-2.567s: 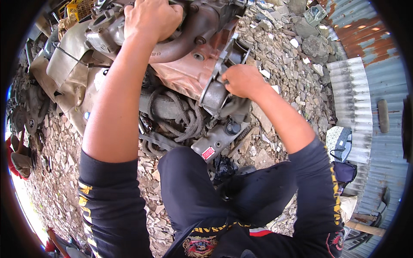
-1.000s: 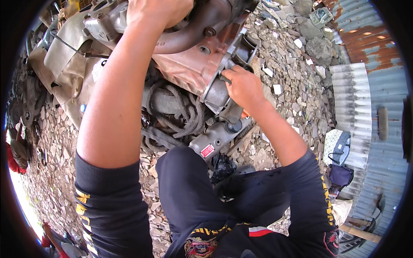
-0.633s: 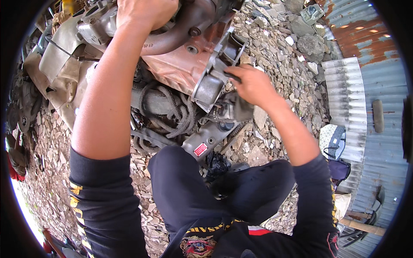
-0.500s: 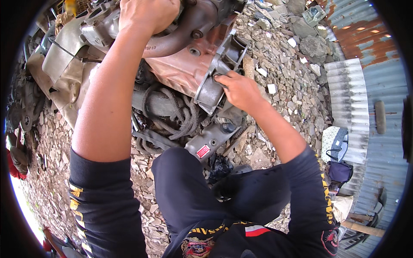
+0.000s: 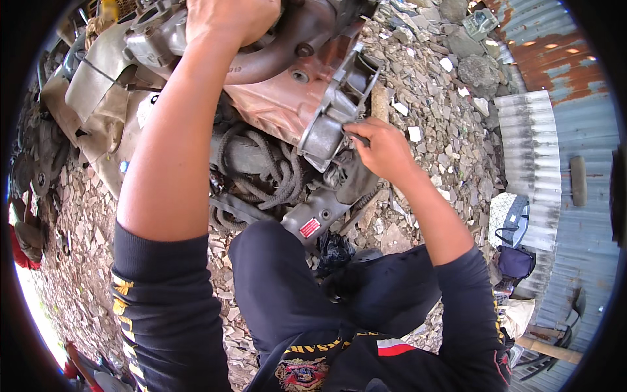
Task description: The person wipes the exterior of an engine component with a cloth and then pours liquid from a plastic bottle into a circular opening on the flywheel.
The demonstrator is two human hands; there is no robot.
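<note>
A rusty, greasy engine block lies on stony ground in front of me. My left hand grips its curved exhaust pipe at the top. At the grey metal bracket on the block's near right corner, my right hand pinches a small dark tool or bolt; the thing is too small to tell. Dark rubber hoses coil under the block. My bent knees in dark trousers sit just below it.
Broken stone chips cover the ground. Scrap metal parts pile up at the left. A corrugated sheet wall runs along the right, with a white sheet piece and dark bags beside it.
My right hand has shifted slightly along the bracket's edge, staying at the same corner. My left hand has kept its grip on the pipe.
</note>
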